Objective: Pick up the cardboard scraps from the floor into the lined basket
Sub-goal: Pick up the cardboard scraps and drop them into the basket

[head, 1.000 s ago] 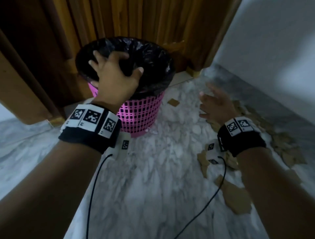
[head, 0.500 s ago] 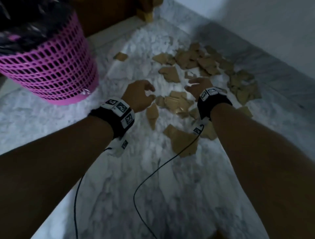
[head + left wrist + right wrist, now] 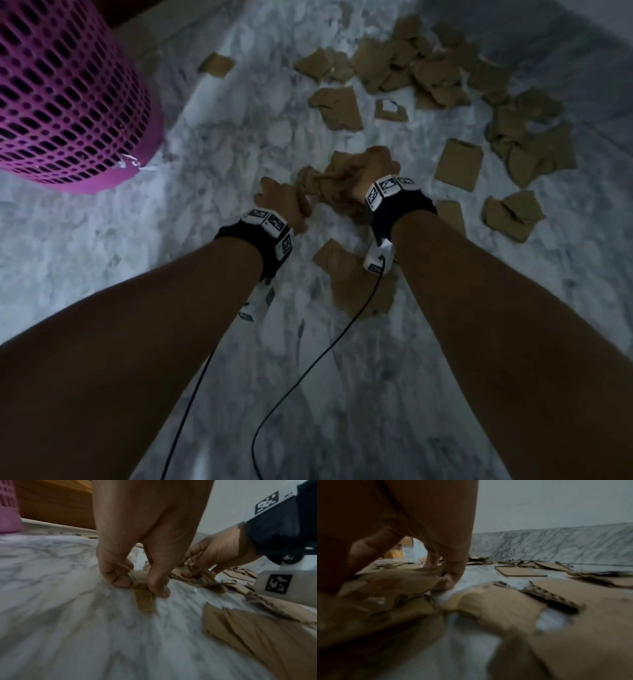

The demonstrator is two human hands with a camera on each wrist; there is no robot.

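I have both hands down on the marble floor (image 3: 102, 246), close together in the near part of the cardboard litter. My left hand (image 3: 284, 202) has its grip pinched on a small cardboard scrap (image 3: 144, 599): in the left wrist view the thumb and fingertips (image 3: 120, 580) press together on its upper end while its lower end lies against the floor. My right hand (image 3: 368, 169) sits just beside it, fingers curled down and closed on a crumpled bunch of scraps (image 3: 320, 186); the right wrist view shows the fingertips (image 3: 448, 580) touching the floor at the edge of that bunch, though the picture is blurred there.

A larger torn piece (image 3: 356, 284) lies flat on the floor between my two wrists, partly under the right wrist cable (image 3: 308, 370). The rest of the scraps (image 3: 428, 72) are spread over the floor beyond and to the right of my hands, thickest near the marble skirting (image 3: 556, 545) along the wall, many overlapping. One square piece (image 3: 459, 164) lies alone to the right of my right hand, and a single small one (image 3: 216, 65) lies apart, nearer the basket.

The pink basket (image 3: 65, 102) stands on the floor to my upper left, well apart from both hands. Only its mesh wall shows, so I cannot see the liner or what is inside.
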